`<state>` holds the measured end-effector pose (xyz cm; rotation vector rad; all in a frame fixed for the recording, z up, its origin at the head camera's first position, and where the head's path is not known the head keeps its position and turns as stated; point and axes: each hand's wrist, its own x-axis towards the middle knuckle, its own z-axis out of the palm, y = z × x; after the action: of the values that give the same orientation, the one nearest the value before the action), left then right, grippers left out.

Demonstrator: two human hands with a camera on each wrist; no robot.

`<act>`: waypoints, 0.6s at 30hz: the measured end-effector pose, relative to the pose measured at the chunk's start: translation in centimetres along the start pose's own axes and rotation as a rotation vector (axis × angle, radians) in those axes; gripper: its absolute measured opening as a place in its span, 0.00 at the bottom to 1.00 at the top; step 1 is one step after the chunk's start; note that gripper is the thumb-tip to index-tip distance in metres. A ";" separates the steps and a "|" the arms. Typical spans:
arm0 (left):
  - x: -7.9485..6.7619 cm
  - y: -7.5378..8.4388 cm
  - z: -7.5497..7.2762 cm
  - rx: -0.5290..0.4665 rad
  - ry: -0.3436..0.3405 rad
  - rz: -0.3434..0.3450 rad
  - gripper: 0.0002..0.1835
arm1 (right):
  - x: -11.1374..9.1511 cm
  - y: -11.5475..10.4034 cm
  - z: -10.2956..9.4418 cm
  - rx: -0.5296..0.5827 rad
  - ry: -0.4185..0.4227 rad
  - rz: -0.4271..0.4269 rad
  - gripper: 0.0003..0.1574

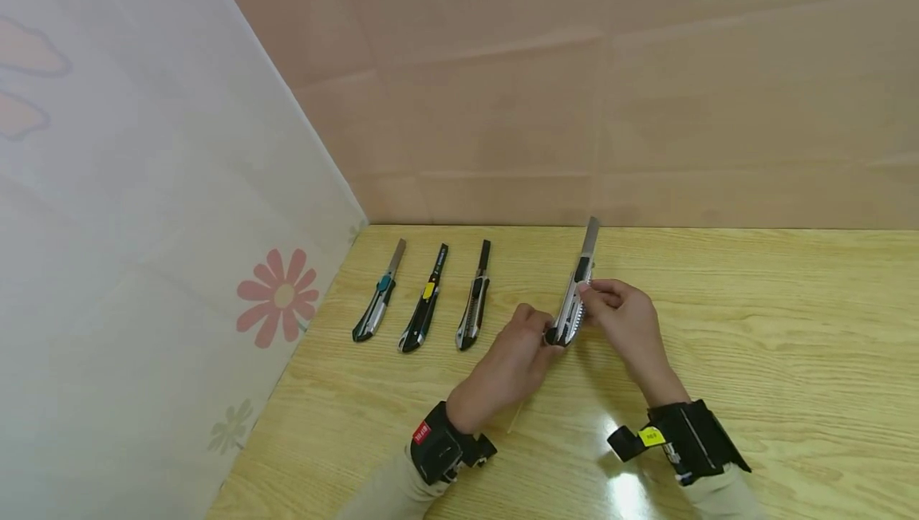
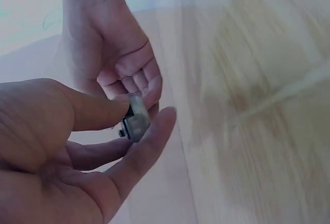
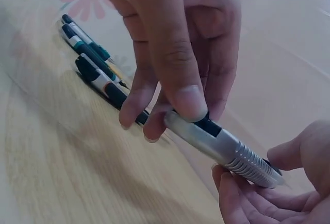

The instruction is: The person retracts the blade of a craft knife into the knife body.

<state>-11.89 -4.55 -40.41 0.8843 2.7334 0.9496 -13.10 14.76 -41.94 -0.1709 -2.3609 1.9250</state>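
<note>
beyond yellow label (image 1: pixel 652 436), silver knife (image 1: pixel 572 305)

The head camera looks forward and down from above and behind the left hand (image 1: pixel 506 360) and right hand (image 1: pixel 632 325), set far enough back to include the desk (image 1: pixel 790 328) around both and the brown sheet (image 1: pixel 502 105) beyond them. Each wrist camera looks from close by: the left faces past its own hand toward the right, the right across to the left hand and the loose cutters (image 1: pixel 424 309) behind it. All three share the held cutter (image 1: pixel 572 309) between the hands.
</note>
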 end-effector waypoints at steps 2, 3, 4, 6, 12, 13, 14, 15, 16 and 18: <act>0.0 0.1 0.1 -0.020 0.011 0.017 0.17 | 0.0 -0.1 -0.2 0.025 0.011 0.004 0.33; 0.0 0.1 0.2 -0.035 0.015 0.018 0.17 | 0.0 -0.1 -0.3 0.035 0.011 0.004 0.33; 0.0 0.2 0.2 -0.056 0.019 0.015 0.18 | 0.0 -0.2 -0.4 0.036 0.012 0.005 0.33; 0.0 0.3 0.3 -0.101 0.021 0.001 0.18 | -0.1 -0.3 -0.5 0.027 0.013 0.007 0.32; 0.2 -0.6 0.9 -0.353 0.042 -0.026 0.21 | -0.3 -0.4 -0.6 0.014 0.015 -0.022 0.29; 0.2 -0.7 0.9 -0.400 0.046 -0.030 0.21 | -0.3 -0.5 -0.6 0.023 0.017 -0.032 0.28; 0.3 -0.9 0.8 -0.447 0.049 -0.035 0.20 | -0.3 -0.6 -0.7 0.030 0.019 -0.043 0.28; 0.3 -1.0 0.8 -0.483 0.047 -0.044 0.19 | -0.3 -0.7 -0.7 0.037 0.020 -0.052 0.28; 0.3 -1.0 0.7 -0.513 0.040 -0.052 0.18 | -0.3 -0.8 -0.8 0.041 0.022 -0.063 0.28; 0.3 -1.1 0.5 -0.545 0.023 -0.068 0.16 | -0.2 -1.1 -0.8 0.047 0.017 -0.083 0.28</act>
<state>-12.55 -4.78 -41.44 0.6710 2.3017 1.5814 -12.78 15.32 -40.71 -0.0848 -2.2717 1.9315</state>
